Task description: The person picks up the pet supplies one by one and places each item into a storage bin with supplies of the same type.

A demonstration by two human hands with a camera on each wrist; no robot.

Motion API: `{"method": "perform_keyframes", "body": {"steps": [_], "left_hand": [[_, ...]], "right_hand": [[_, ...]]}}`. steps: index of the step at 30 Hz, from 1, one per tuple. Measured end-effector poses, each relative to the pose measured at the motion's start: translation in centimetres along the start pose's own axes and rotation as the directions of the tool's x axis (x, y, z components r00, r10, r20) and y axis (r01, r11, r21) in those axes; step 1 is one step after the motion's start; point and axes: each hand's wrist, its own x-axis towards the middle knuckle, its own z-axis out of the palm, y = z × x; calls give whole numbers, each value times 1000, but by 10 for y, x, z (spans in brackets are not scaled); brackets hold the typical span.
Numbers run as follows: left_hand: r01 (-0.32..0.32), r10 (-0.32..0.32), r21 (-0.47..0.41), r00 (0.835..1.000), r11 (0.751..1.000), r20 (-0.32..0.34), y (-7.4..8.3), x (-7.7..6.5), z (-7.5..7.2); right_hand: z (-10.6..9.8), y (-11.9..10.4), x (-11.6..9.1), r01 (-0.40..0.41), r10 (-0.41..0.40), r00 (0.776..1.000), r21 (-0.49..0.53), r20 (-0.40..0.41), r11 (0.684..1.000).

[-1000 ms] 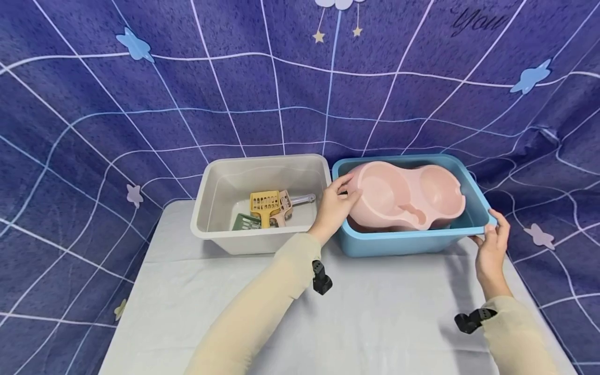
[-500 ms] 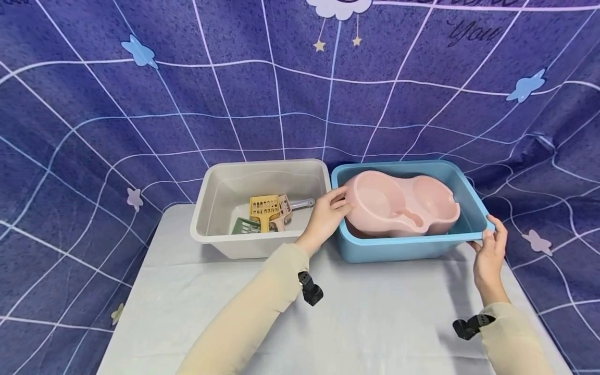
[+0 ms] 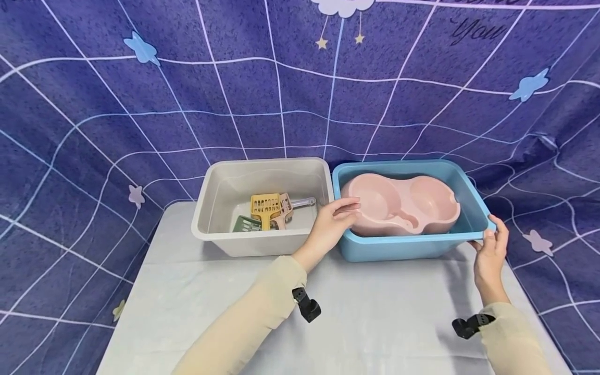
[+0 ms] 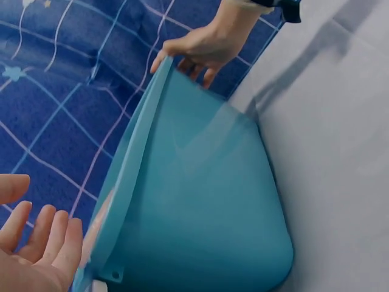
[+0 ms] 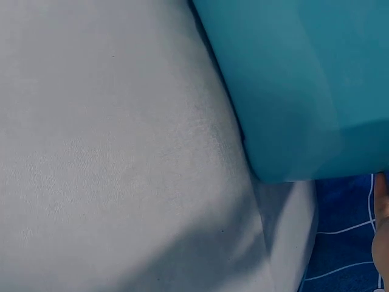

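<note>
A pink double pet bowl point(image 3: 402, 195) lies inside the blue litter box point(image 3: 396, 250), its two round hollows facing up. Over the left end of the bowl is my left hand point(image 3: 332, 221), fingers extended and slightly bent. In the left wrist view that hand point(image 4: 42, 249) has its fingers spread with nothing between them; whether a fingertip touches the bowl I cannot tell. My right hand point(image 3: 491, 255) grips the front right corner of the blue box's rim, thumb and fingers on either side. Only a sliver of it point(image 5: 382, 225) appears in the right wrist view.
Left of the blue box stands a grey litter box point(image 3: 262, 245) holding several litter scoops, among them a yellow one point(image 3: 265, 207) and a green one point(image 3: 246, 224). Both boxes sit on a white-covered table point(image 3: 375, 312). A purple patterned curtain point(image 3: 234, 88) hangs behind and at the sides.
The pink bowl has settled lower and flatter in the blue box, shifting slightly left. My left hand has loosened from its left end. The right hand keeps its hold on the rim.
</note>
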Motion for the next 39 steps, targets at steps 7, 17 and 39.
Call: {"method": "perform_keyframes", "body": {"steps": [7,17,39], "left_hand": [[-25,19,59,995,998,99,5,-13,8],[-47,29,109,987,993,155,6,-32,7],[50,-80,154,978,987,193,-15,-74,-41]], "right_hand": [[3,0,4,4,-4,1000,28,-9,1000],[4,-2,5,-2,3,1000,14,-26,1000],[0,-15,7,-193,193,981,-1,28,981]]}}
